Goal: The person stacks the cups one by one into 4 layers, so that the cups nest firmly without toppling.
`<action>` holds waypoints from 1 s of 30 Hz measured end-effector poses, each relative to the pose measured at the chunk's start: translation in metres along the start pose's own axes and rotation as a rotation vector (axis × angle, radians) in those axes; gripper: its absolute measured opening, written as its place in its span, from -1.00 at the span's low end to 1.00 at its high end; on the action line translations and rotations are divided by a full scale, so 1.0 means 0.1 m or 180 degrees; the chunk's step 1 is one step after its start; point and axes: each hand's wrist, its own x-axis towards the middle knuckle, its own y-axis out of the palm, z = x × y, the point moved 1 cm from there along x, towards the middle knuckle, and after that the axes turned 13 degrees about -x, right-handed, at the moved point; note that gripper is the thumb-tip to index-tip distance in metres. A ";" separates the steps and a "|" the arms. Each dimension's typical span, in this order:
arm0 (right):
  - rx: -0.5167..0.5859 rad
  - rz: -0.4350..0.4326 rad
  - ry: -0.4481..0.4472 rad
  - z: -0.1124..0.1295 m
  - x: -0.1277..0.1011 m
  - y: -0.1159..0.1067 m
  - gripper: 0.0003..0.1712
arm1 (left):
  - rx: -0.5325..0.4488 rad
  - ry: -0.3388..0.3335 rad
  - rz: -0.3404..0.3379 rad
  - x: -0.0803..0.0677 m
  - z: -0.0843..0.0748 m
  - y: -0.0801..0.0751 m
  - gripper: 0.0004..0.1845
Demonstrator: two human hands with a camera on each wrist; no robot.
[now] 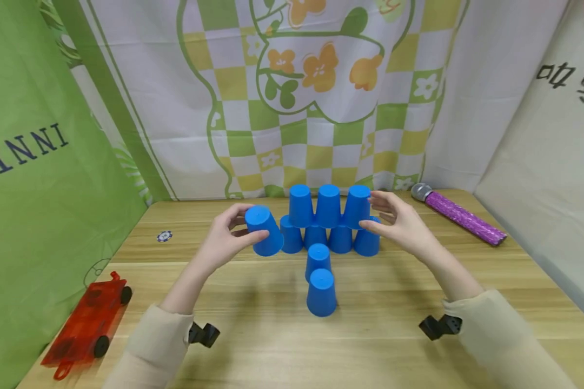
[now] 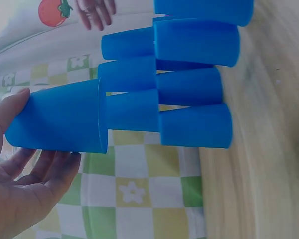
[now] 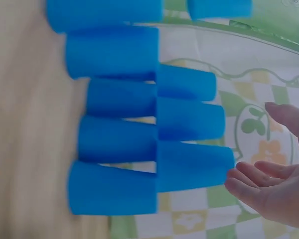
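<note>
1. Our left hand (image 1: 224, 237) has its grip around a blue cup (image 1: 264, 230), held up left of the cup stack (image 1: 328, 219).
2. Our right hand (image 1: 401, 224), grip wide, touches the stack's right side on the counter (image 1: 379, 335).

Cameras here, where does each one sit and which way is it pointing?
Head: worn on the head, looking down at the table; both hands and sleeves show.
Left wrist: beside the left hand, which holds a blue cup.
Right wrist: beside the right hand, whose fingers are nearly straight.
All share the cup pyramid.
</note>
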 end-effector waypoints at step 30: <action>0.0747 0.0654 -0.0188 -0.07 -0.42 0.84 -0.36 | -0.0037 0.0041 -0.0350 1.01 -0.48 0.39 -0.41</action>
